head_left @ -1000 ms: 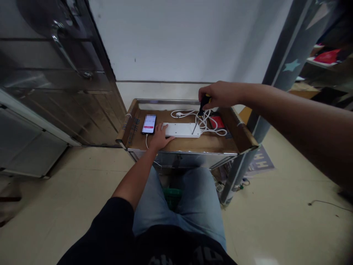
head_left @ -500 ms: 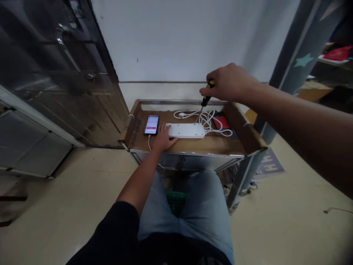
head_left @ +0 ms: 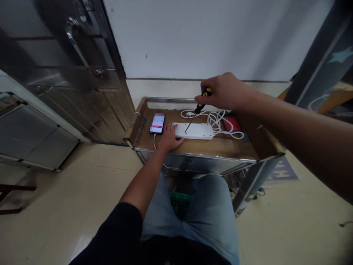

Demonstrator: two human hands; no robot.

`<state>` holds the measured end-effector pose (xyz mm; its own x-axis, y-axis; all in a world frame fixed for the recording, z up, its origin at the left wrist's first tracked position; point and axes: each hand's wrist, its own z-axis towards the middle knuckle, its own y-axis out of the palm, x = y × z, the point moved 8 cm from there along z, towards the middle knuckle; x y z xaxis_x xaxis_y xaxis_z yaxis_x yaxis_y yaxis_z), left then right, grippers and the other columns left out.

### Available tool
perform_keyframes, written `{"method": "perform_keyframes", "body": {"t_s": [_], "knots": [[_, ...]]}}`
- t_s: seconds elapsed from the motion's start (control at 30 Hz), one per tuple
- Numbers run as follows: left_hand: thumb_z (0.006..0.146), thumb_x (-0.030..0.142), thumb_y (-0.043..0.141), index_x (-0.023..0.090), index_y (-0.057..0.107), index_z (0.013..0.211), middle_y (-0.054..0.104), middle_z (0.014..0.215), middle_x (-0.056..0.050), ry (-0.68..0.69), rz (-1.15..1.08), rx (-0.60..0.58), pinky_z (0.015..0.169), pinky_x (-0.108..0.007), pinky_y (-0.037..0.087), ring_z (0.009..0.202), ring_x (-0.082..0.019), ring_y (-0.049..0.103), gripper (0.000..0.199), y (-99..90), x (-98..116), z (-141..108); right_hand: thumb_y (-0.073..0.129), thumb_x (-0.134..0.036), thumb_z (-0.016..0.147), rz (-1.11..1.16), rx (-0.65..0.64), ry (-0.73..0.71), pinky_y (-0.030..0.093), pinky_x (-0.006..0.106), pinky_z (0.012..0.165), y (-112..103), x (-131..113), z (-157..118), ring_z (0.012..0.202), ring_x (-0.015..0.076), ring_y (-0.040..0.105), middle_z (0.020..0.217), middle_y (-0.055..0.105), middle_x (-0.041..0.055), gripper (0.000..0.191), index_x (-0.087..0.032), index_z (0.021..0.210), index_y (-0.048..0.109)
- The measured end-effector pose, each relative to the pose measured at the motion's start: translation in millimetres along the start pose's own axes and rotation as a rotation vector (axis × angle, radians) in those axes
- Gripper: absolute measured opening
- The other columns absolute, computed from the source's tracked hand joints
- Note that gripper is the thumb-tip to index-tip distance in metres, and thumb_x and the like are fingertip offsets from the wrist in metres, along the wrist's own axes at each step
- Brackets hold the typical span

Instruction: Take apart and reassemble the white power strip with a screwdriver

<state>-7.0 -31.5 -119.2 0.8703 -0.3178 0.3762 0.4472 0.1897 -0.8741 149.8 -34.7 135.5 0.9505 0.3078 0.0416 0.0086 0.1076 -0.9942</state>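
Note:
A white power strip lies on the cardboard-lined tabletop with small dark screw holes showing on its upward face. My left hand grips its left end, fingers over the top and thumb along the near edge. In my right hand is a black-and-yellow screwdriver, held at a tilt. The screwdriver's tip reaches the strip's surface left of its middle, near a hole. From the strip's right end runs a coiled white cord, its plug lying behind the strip.
A phone with a lit screen and white cable lies left of my left hand. Behind the cord is a red item. Raised cardboard sides border the tabletop. A metal door stands at left, a wall behind.
My right hand has brought the screwdriver's tip from the strip's right part to left of its middle. My left hand stays on the strip. The view has turned slightly left.

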Motion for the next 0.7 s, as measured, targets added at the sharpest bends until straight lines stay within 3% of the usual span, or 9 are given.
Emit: {"method": "perform_keyframes", "body": {"t_s": [0.33,0.7], "knots": [[0.088,0.052,0.077,0.011,0.047,0.155,0.038,0.169,-0.023,0.009,-0.04,0.034,0.136,-0.053,0.035,0.161,-0.039,0.035,0.084,0.4,0.1,0.4,0.056,-0.052,0.102,-0.039,-0.012,0.025,0.022,0.022,0.085,2.5,5.9,0.0,0.074,0.0004,0.021,0.106,0.063,0.0086,0.046,-0.015,0.125,0.069],[0.087,0.052,0.077,0.015,0.046,0.154,0.037,0.169,-0.021,-0.001,-0.056,0.037,0.134,-0.054,0.038,0.162,-0.039,0.033,0.083,2.8,-2.0,0.7,0.055,-0.053,0.102,-0.028,-0.023,0.029,0.023,0.023,0.085,6.6,14.1,1.3,0.075,0.0002,0.022,0.106,0.063,0.0104,0.049,-0.013,0.127,0.069]]}}
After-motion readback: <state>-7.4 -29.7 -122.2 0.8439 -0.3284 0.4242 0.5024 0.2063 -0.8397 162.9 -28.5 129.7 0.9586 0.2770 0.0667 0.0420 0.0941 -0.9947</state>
